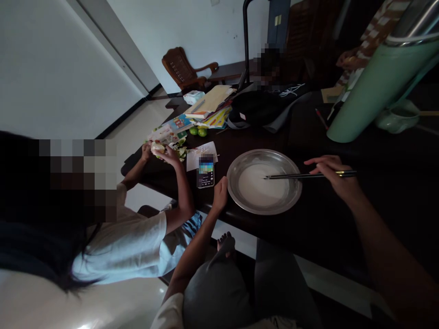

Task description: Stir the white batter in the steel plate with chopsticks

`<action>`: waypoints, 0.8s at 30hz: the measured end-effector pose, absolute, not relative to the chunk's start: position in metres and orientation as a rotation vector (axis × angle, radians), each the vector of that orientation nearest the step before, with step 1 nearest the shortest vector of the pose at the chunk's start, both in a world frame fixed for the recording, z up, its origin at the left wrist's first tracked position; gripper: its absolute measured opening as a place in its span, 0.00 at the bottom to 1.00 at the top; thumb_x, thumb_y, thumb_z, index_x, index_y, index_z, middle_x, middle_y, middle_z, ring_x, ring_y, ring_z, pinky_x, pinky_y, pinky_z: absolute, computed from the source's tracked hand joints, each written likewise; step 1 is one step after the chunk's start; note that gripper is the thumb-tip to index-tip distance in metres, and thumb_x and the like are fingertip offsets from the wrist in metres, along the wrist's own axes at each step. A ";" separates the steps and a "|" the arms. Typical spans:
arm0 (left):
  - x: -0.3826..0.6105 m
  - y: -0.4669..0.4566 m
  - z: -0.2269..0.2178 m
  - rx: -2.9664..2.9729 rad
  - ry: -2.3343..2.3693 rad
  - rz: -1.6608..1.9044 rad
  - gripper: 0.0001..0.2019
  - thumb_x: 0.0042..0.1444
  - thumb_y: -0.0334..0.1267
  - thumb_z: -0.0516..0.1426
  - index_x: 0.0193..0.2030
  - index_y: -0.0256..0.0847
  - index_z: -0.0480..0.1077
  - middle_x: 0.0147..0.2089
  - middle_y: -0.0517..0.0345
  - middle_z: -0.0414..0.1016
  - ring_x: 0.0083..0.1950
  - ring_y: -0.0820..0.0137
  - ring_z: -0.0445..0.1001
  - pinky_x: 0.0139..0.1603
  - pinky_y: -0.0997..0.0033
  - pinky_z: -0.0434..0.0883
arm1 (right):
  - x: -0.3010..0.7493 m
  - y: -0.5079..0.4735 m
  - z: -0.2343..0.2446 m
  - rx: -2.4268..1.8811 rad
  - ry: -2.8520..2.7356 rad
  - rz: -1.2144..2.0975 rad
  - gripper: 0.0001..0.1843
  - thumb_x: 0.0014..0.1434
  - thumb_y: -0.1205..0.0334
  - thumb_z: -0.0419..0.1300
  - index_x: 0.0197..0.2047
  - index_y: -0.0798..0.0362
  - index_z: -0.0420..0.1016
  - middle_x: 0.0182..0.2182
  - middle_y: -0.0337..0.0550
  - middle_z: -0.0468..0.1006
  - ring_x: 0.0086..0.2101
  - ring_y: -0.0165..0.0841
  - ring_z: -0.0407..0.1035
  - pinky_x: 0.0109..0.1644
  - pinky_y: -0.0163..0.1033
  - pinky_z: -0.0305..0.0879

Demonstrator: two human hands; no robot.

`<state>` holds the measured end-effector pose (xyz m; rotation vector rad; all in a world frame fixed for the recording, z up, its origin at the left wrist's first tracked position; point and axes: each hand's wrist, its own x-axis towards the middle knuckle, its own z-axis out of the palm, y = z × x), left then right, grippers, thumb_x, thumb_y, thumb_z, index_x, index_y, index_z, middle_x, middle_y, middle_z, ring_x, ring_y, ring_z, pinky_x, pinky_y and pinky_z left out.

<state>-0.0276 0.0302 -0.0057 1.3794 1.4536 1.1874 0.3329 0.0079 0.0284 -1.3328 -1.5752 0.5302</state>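
A round metal bowl stands on the dark table, with a pale, milky mixture inside. My left hand is closed at the bowl's left rim, steadying it there; the fingertips are partly hidden. From the right, my right hand grips a pair of dark chopsticks, index finger stretched out above them. The chopstick tips reach over the middle of the bowl and meet the mixture's surface.
A person at the left holds a peeled fruit above green peels. Nearby lie a phone, white paper, green citrus fruits, and books. A green thermos and cup stand at right; a black bag lies behind.
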 end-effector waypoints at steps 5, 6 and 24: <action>-0.027 0.030 -0.004 1.383 1.454 1.178 0.31 0.64 0.68 0.52 0.26 0.41 0.65 0.27 0.62 0.63 0.33 0.71 0.60 0.37 0.69 0.63 | 0.325 0.007 0.028 -1.290 -1.700 0.610 0.23 0.66 0.38 0.58 0.28 0.40 0.84 0.45 0.41 0.88 0.52 0.48 0.72 0.62 0.63 0.66; -0.026 0.030 -0.004 1.377 1.459 1.183 0.30 0.65 0.67 0.52 0.26 0.41 0.64 0.27 0.62 0.63 0.33 0.71 0.60 0.36 0.70 0.63 | 0.325 0.007 0.028 -1.298 -1.727 0.601 0.22 0.65 0.38 0.58 0.29 0.39 0.85 0.46 0.41 0.87 0.52 0.48 0.72 0.62 0.64 0.66; -0.023 0.032 -0.001 1.379 1.463 1.180 0.30 0.65 0.66 0.52 0.25 0.42 0.62 0.26 0.62 0.61 0.32 0.71 0.59 0.36 0.70 0.63 | 0.335 0.009 0.027 -1.295 -1.632 0.581 0.26 0.68 0.40 0.55 0.26 0.41 0.82 0.46 0.42 0.87 0.53 0.49 0.72 0.63 0.63 0.65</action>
